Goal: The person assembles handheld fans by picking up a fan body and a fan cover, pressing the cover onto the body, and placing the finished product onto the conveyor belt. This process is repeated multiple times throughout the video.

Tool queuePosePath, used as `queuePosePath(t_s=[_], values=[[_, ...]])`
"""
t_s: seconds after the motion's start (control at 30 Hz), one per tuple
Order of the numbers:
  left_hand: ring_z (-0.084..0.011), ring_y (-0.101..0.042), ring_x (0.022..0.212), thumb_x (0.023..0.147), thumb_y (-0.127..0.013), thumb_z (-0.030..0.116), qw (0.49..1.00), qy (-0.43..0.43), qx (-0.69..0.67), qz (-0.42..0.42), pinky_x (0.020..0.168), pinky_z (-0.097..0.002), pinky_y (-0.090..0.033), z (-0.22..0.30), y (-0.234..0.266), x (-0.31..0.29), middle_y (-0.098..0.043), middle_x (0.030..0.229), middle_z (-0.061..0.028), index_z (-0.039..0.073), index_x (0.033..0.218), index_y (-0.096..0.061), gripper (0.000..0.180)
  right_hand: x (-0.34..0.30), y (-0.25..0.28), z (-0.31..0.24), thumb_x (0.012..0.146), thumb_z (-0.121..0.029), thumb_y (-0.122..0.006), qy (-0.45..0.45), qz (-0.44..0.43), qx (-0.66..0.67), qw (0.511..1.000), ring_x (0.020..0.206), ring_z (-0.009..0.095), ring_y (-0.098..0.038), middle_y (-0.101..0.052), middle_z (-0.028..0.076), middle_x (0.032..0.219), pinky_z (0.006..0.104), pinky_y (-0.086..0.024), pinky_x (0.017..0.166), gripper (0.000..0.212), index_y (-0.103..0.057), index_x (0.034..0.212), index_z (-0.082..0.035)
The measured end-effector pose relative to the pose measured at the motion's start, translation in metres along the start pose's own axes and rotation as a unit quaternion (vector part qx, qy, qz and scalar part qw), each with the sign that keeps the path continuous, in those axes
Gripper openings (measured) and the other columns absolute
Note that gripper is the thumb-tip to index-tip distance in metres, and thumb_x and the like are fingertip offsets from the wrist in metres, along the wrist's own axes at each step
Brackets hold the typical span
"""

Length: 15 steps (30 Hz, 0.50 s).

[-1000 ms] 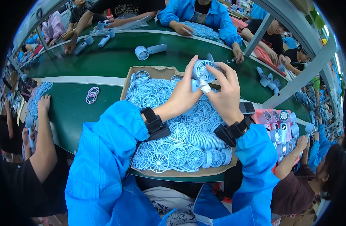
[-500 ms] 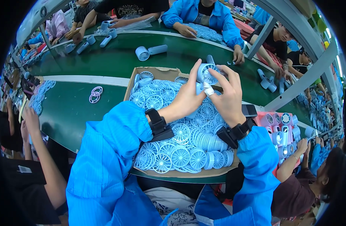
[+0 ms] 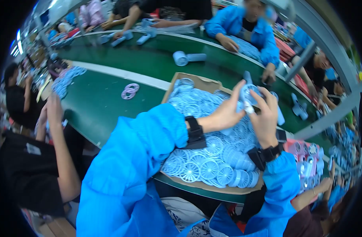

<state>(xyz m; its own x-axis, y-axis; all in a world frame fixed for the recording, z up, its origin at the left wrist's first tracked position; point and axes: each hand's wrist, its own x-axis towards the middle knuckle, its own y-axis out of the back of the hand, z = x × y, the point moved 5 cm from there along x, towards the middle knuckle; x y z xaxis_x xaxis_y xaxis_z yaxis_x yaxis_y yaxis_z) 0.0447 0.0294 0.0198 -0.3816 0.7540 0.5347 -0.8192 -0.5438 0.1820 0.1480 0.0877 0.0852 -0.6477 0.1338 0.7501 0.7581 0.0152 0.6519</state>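
My left hand (image 3: 226, 113) and my right hand (image 3: 266, 118) are raised over the far right part of an open cardboard box (image 3: 196, 80). Between them they grip a light-blue handheld fan (image 3: 250, 90), its round spoked head tilted. Fingers of both hands are closed around the head, and part of the fan is hidden behind them. White wrapping covers a fingertip of my right hand. Below, the box is filled with light-blue round spoked fan grilles (image 3: 209, 170), some lying loose and some standing in rows near the front.
Pink rings (image 3: 130, 91) and a heap of blue grilles (image 3: 66, 81) lie on the green table to the left. Across the green belt lies another blue fan (image 3: 180, 58). A pink tray (image 3: 290, 145) of fans stands right. Co-workers sit around; a metal post (image 3: 327, 108) slants at right.
The whole view has swung, so the box, belt and hands appear farther right. Both hands still hold the fan, whose head now shows at a steeper angle.
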Motion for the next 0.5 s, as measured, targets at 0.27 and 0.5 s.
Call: queuePosePath(t_s=[0.27,0.5], values=[[-0.0164,-0.060,0.063,0.085,-0.054,0.002,0.973,0.119,-0.194,-0.040,0.052,-0.0302,-0.050,0.017,0.005,0.000,-0.055,0.110,-0.0168,0.018,0.144,-0.008,0.076,0.009,0.000,-0.007,0.078,-0.007,-0.064,0.121,0.025,-0.108,0.986,0.104,0.028,-0.051,-0.054,0.013,0.116,0.0385,-0.045,0.085,0.043,-0.057,0.121,-0.007],[-0.0116,-0.057,0.069,0.096,-0.044,0.021,0.975,0.028,-0.221,-0.016,0.051,-0.0247,-0.048,0.016,0.005,0.009,-0.056,0.098,-0.0088,0.020,0.146,-0.011,0.060,-0.005,-0.024,0.016,0.091,-0.013,-0.055,-0.298,-0.054,0.592,0.747,0.097,0.015,-0.054,-0.054,0.008,0.114,0.0308,-0.049,0.079,0.054,-0.031,0.139,-0.006]])
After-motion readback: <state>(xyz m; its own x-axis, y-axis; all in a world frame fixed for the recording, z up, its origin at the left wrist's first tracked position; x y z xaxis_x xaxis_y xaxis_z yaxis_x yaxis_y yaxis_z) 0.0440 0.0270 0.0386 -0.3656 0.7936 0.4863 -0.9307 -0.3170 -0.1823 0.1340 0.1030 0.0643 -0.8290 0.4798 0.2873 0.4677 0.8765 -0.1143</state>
